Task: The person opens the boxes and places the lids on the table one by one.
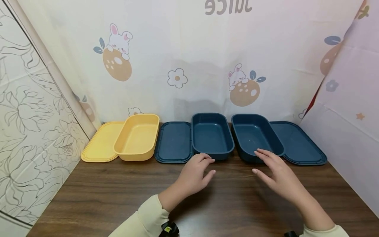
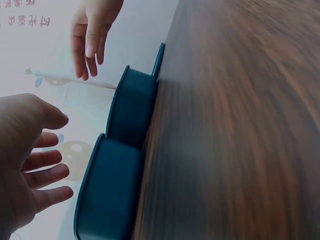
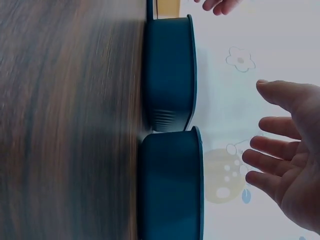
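Note:
My left hand (image 1: 193,175) hovers over the table in front of the middle blue box (image 1: 212,131), fingers loosely bent and holding nothing. Fingertips of my right hand (image 1: 275,171) overlap the near rim of the right blue box (image 1: 254,133) in the head view. That hand is empty too, thumb apart from the fingers. In the left wrist view the left hand (image 2: 25,160) has its fingers spread beside the blue boxes. The right wrist view shows the right hand (image 3: 290,155) with fingers extended, apart from the box walls. Both boxes stand lidless and upright.
A blue lid (image 1: 173,142) lies left of the middle box, another blue lid (image 1: 297,142) at the far right. A yellow box (image 1: 137,136) and yellow lid (image 1: 102,141) stand at the left. Behind the row on the wooden table (image 1: 124,187) hangs a printed cloth (image 1: 201,39).

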`<state>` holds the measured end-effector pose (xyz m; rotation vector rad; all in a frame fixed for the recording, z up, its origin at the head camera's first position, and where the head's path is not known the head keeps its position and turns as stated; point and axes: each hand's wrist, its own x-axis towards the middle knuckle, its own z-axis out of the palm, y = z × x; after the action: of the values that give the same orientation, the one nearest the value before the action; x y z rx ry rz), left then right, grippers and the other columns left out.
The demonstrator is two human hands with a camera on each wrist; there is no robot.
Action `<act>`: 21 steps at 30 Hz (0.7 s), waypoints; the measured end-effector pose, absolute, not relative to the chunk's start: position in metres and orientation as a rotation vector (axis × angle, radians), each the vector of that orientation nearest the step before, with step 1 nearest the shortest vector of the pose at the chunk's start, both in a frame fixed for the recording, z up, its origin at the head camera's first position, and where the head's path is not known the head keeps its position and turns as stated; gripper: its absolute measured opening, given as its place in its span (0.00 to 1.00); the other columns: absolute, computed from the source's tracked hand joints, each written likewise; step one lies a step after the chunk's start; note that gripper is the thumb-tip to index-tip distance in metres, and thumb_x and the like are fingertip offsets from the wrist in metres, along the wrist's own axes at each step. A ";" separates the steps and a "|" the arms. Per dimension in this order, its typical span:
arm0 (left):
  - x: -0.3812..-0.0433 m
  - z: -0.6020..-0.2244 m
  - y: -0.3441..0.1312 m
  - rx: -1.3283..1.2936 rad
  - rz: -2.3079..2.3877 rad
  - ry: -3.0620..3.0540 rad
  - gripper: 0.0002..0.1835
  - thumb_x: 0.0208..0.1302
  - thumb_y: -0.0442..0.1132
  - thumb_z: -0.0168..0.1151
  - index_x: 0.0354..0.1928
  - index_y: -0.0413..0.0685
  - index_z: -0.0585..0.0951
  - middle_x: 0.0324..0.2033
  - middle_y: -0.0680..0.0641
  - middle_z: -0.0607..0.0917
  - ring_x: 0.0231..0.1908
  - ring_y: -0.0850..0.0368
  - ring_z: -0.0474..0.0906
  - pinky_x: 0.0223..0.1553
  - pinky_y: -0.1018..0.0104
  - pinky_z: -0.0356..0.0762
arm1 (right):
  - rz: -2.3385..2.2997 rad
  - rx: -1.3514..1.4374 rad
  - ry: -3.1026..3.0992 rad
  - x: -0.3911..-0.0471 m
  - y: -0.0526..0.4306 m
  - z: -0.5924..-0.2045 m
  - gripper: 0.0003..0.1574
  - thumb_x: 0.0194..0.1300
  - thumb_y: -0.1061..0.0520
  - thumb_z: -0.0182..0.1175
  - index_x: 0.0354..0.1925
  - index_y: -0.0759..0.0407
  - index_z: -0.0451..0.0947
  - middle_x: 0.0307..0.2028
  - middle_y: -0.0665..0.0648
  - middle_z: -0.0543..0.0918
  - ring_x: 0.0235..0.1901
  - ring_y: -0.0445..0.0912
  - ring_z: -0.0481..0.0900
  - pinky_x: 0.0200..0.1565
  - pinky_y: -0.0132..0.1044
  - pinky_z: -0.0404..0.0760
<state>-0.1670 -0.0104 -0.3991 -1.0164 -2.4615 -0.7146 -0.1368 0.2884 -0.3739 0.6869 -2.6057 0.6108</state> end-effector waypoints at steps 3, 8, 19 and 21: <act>-0.166 -0.400 -0.018 -0.998 -0.701 -2.472 0.15 0.65 0.44 0.65 0.51 0.46 0.83 0.48 0.50 0.80 0.49 0.56 0.76 0.51 0.65 0.76 | 0.599 0.701 -2.606 -0.136 0.284 -0.372 0.39 0.56 0.57 0.72 0.63 0.65 0.71 0.61 0.67 0.71 0.59 0.64 0.68 0.50 0.64 0.69; -0.165 -0.401 -0.031 -0.963 -0.651 -2.504 0.16 0.65 0.46 0.65 0.51 0.48 0.83 0.49 0.50 0.80 0.48 0.56 0.75 0.49 0.64 0.77 | 0.564 0.716 -2.622 -0.137 0.279 -0.372 0.39 0.58 0.56 0.71 0.64 0.65 0.69 0.62 0.68 0.71 0.59 0.65 0.68 0.51 0.64 0.69; -0.168 -0.396 -0.065 -0.959 -0.582 -2.498 0.21 0.63 0.47 0.66 0.54 0.44 0.81 0.52 0.45 0.79 0.52 0.52 0.74 0.53 0.58 0.76 | 0.470 0.769 -2.597 -0.139 0.272 -0.374 0.40 0.58 0.53 0.71 0.65 0.64 0.70 0.63 0.66 0.70 0.60 0.63 0.68 0.52 0.62 0.71; -0.168 -0.396 -0.073 -0.952 -0.588 -2.505 0.22 0.63 0.47 0.66 0.55 0.43 0.81 0.54 0.44 0.78 0.54 0.50 0.73 0.55 0.55 0.75 | 0.459 0.779 -2.598 -0.139 0.271 -0.374 0.40 0.59 0.52 0.70 0.65 0.64 0.69 0.63 0.66 0.70 0.60 0.63 0.68 0.52 0.62 0.71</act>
<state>-0.1684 -0.0726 -0.3955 -0.9524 -2.5050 -0.5879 -0.1387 0.2706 -0.3741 0.7785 -2.5976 0.4586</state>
